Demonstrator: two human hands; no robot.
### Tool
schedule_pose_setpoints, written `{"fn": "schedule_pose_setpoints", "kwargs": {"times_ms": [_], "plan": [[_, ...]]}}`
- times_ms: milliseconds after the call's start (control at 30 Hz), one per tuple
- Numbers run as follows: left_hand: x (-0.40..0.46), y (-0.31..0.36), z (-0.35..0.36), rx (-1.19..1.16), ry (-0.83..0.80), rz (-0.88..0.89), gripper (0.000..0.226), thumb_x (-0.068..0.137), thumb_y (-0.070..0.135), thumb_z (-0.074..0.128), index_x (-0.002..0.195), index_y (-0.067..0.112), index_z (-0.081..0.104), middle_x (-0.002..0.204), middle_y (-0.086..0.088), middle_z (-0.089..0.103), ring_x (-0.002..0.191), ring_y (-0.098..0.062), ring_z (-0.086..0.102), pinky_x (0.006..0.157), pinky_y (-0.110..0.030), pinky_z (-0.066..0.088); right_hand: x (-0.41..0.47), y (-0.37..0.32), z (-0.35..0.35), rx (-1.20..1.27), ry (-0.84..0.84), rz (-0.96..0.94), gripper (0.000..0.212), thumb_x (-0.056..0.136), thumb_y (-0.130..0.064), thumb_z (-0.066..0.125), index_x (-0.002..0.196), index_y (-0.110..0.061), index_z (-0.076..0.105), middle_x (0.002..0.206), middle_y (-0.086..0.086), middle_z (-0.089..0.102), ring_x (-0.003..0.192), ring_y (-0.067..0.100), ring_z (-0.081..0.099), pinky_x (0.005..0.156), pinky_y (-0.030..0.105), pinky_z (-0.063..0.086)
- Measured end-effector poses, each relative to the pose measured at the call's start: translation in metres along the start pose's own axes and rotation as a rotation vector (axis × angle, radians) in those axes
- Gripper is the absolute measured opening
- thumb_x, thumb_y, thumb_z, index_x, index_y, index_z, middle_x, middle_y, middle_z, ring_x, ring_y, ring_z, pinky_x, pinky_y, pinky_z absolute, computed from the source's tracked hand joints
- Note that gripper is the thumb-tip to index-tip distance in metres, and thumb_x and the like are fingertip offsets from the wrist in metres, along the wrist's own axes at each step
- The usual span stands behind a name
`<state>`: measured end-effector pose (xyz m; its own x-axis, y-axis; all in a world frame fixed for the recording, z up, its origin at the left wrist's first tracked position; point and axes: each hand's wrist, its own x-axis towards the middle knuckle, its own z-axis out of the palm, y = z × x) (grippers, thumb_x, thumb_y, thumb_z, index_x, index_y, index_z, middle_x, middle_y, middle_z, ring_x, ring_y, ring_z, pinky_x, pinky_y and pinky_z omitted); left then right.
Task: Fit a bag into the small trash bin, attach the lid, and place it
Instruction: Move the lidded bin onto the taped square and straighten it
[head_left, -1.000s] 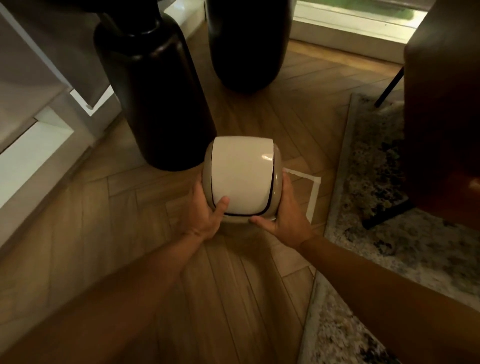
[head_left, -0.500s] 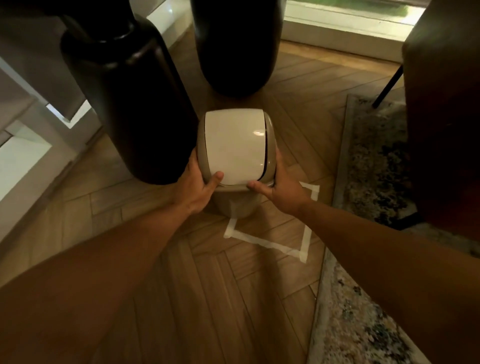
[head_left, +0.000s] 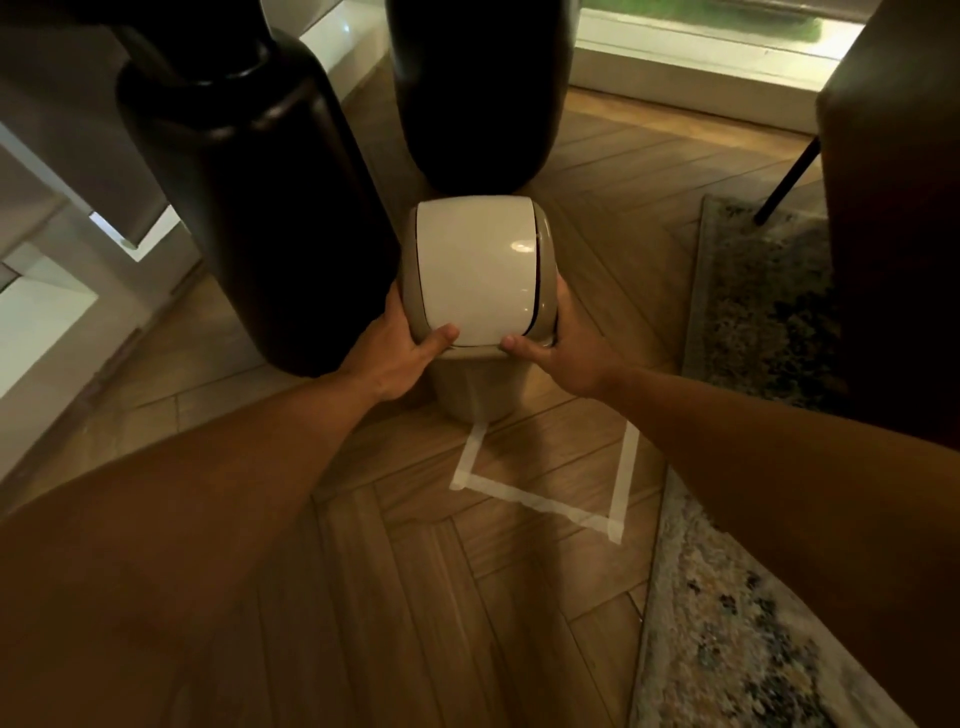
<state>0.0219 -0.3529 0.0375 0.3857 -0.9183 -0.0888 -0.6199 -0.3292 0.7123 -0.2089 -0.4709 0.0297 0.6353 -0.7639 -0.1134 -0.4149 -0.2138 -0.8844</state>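
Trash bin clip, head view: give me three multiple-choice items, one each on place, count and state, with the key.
1. Where does the trash bin stand against the taped square?
A. At its far edge, by the vases
B. On the rug
C. At its near edge

2. How many tall dark vases stand behind the bin?
A. One
B. Two
C. Four

3. What state is the lid in?
A. Lying on the floor
B. Missing
C. On the bin, flap shut

Key: 1 A, the tape lines run out from under its base toward the camera; 2 B, one vase at left, one behind; 3 C, the left hand and right hand grip the lidded top.
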Motion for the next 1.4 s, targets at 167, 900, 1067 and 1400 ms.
{"fn": "schedule_pose_setpoints", "kwargs": {"times_ms": [167, 900, 1067, 1400], "plan": [[-0.001, 0.003, -0.009, -0.035, -0.092, -0.076, 0.104, 0.084, 0.074, 0.059, 0.162, 0.035, 0.002, 0.164, -0.005, 0.035, 0.150, -0.029, 0.036, 0.120, -0.048, 0.034, 0.000, -0.016, -0.014, -0.093, -0.106, 0.075, 0.132, 0.077, -0.056, 0.086, 0.168, -0.028, -0.005, 0.164, 0.001, 0.042, 0.150, 0.021, 0.044, 0.121, 0.049, 0.043], [-0.004, 0.031, -0.007, -0.326, 0.091, -0.200, 0.064, 0.104, 0.059, 0.032, 0.160, 0.029, 0.031, 0.152, -0.004, 0.051, 0.137, -0.026, 0.052, 0.105, -0.035, 0.045, -0.011, -0.043, -0.016, -0.048, 0.028, 0.243, 0.075, 0.100, -0.071, 0.034, 0.158, -0.023, 0.035, 0.146, 0.010, 0.060, 0.123, 0.032, 0.065, 0.103, 0.056, 0.055], [-0.005, 0.032, -0.005, -0.377, 0.121, -0.242, 0.070, 0.099, 0.066, 0.035, 0.157, 0.027, 0.037, 0.148, -0.005, 0.054, 0.132, -0.027, 0.055, 0.107, -0.044, 0.049, -0.007, -0.033, -0.016, 0.008, 0.051, 0.223, 0.059, 0.107, -0.055, 0.044, 0.151, -0.015, 0.040, 0.132, 0.014, 0.064, 0.108, 0.030, 0.069, 0.070, 0.034, 0.059], [-0.001, 0.033, -0.010, -0.400, 0.056, -0.257, 0.065, 0.101, 0.060, 0.042, 0.156, 0.026, 0.038, 0.149, -0.006, 0.054, 0.122, -0.027, 0.061, 0.083, -0.037, 0.059, -0.007, -0.035, -0.023, 0.032, 0.014, 0.241, 0.058, 0.108, -0.048, 0.048, 0.153, -0.012, 0.038, 0.117, 0.008, 0.061, 0.078, 0.013, 0.062, 0.048, 0.015, 0.050]]}}
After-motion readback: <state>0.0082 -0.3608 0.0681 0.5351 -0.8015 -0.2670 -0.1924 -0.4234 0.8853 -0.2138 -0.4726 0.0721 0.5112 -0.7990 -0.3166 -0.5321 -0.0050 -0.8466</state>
